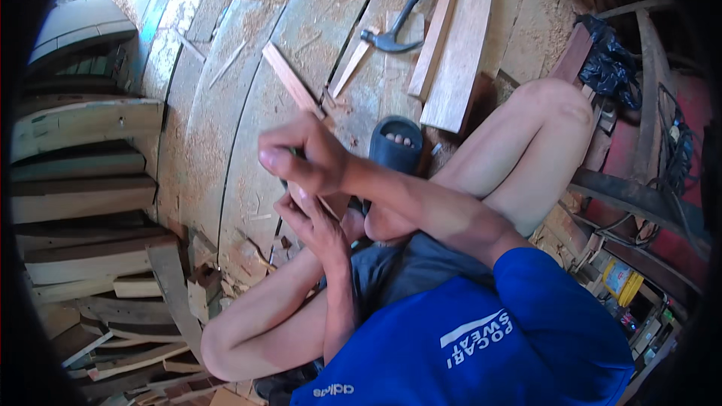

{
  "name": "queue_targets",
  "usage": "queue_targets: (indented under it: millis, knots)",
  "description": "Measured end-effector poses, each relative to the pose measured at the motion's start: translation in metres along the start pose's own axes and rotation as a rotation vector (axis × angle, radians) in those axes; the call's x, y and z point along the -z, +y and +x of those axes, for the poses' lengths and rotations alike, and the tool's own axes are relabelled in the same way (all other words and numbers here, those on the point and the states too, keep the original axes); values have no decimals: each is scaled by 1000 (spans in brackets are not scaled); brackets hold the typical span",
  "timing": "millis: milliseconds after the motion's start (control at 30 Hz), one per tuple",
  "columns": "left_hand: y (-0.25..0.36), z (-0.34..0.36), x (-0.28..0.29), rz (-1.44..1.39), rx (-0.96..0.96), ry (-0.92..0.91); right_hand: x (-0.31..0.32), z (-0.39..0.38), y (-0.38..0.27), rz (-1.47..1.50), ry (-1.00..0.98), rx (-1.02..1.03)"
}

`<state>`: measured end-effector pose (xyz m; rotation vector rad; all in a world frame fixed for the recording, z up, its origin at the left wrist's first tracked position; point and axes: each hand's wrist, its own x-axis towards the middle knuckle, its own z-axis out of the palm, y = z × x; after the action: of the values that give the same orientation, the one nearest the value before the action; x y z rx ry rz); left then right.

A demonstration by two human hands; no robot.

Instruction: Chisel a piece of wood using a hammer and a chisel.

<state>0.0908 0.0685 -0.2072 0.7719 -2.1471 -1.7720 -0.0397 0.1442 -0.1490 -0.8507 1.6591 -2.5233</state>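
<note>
My right hand [297, 156] is closed in a fist above my folded legs, slightly blurred. A small bit of green shows between its fingers, but what it grips is hidden. Just below it, my left hand [317, 229] has its fingers stretched and apart, close under the right fist. Whether the two hands touch is unclear. Beyond the fist, a narrow wooden strip [289, 75] lies on the plank floor [248, 98]. A claw hammer [402, 19] with a dark handle rests farther off, its head by a short pale wood piece [351, 68].
Two long boards [460, 53] lie to the right of the hammer. Curved timbers [90, 195] are stacked along the left. A black slipper [395, 149] holds my foot. At the right are a black plastic bag [605, 60] and a yellow container [623, 282]. Sawdust covers much of the floor.
</note>
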Motion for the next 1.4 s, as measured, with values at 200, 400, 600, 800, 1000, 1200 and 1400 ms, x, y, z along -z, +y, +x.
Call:
queue_targets:
  millis: [200,400,600,800,1000,1200,1400]
  knots:
    - [0,4,5,43,42,25,15,-2,-3,-2,23,34]
    - [-1,9,8,40,76,50,9,8,-18,88,-6,112]
    - [-2,3,5,56,26,17,2,5,-4,105,23,24]
    - [0,4,3,67,74,44,8,-9,-6,81,59,-20]
    - [2,10,8,94,69,23,14,-1,-13,26,-18,107]
    - [0,4,3,66,-5,31,7,4,-18,115,51,85]
    - [1,1,3,50,72,-9,7,4,-8,64,13,7]
